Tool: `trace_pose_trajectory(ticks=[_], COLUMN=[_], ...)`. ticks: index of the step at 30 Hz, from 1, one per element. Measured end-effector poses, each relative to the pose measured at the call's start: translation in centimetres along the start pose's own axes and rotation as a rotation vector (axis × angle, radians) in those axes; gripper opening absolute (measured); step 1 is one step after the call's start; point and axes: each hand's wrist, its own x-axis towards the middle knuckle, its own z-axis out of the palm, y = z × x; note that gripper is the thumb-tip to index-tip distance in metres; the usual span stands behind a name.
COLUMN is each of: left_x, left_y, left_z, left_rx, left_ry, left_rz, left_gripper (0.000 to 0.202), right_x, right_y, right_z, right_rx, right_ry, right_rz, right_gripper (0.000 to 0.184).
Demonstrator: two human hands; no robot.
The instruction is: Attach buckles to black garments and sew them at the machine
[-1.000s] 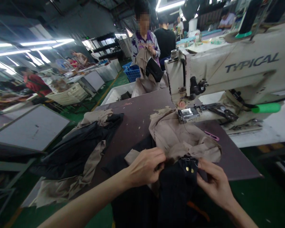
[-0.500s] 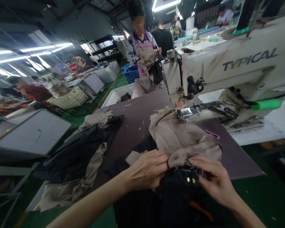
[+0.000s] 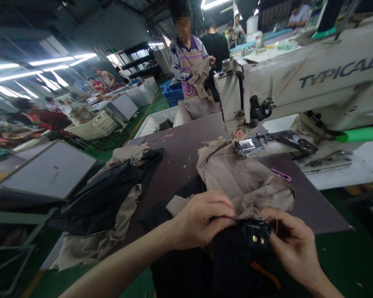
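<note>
Beige lining (image 3: pixel 236 182) of a black garment (image 3: pixel 230 265) bunched at the presser foot (image 3: pixel 247 147), left hand (image 3: pixel 202 219) in a clenched grip on it, right hand (image 3: pixel 290 244) gripping thread (image 3: pixel 275 225) by brass studs (image 3: pixel 257 239), and the job looks unfinished!

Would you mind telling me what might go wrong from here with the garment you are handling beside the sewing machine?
The beige lining bunched at the machine's foot could snag there. Loose thread by the right hand might tangle around the fingers. The dark garment hanging off the table may drag the lining from the left hand.
</note>
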Motion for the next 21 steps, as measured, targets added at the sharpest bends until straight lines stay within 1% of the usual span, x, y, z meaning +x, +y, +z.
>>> trace_pose_trajectory(ticks=[2, 4, 6, 8, 10, 12, 13, 15, 18, 21], left_x=[-0.3, -0.9, -1.4, -1.6, -1.5, -1.2, -1.1, -0.8, -0.6, -0.6], left_y=[-0.2, -0.5, -0.7, -0.8, -0.7, -0.4, -0.2, 0.0, 0.0, -0.1], left_z=[0.8, 1.4, 1.9, 2.2, 2.2, 2.0, 1.9, 1.6, 1.7, 1.9], left_rx=[-0.039, -0.135, -0.263, -0.348, -0.346, -0.288, -0.253, -0.184, -0.068, 0.054], left_ry=[0.079, 0.12, 0.136, 0.127, 0.101, 0.064, 0.048, 0.036, 0.079, 0.153], left_rz=[-0.039, -0.15, -0.276, -0.351, -0.354, -0.322, -0.298, -0.235, -0.123, -0.016], left_gripper=[0.015, 0.018, 0.024, 0.026, 0.022, 0.015, 0.014, 0.01, 0.01, 0.009], right_x=[-0.1, 0.1, 0.4, 0.7, 0.9, 1.2, 1.3, 1.4, 1.3, 1.1], right_y=[-0.1, 0.1, 0.4, 0.8, 1.1, 1.1, 1.1, 1.0, 0.9, 0.8], right_z=[0.0, 0.0, -0.1, -0.2, -0.3, -0.4, -0.5, -0.6, -0.7, -0.7], right_rx=[0.063, 0.178, 0.332, 0.47, 0.538, 0.522, 0.484, 0.376, 0.23, 0.154], right_ry=[-0.001, -0.051, -0.115, -0.159, -0.217, -0.275, -0.282, -0.241, -0.171, -0.138], right_rz=[0.016, 0.1, 0.27, 0.427, 0.469, 0.42, 0.382, 0.305, 0.172, 0.081], right_gripper=[0.028, 0.027, 0.019, 0.013, 0.015, 0.019, 0.021, 0.017, 0.01, 0.012])
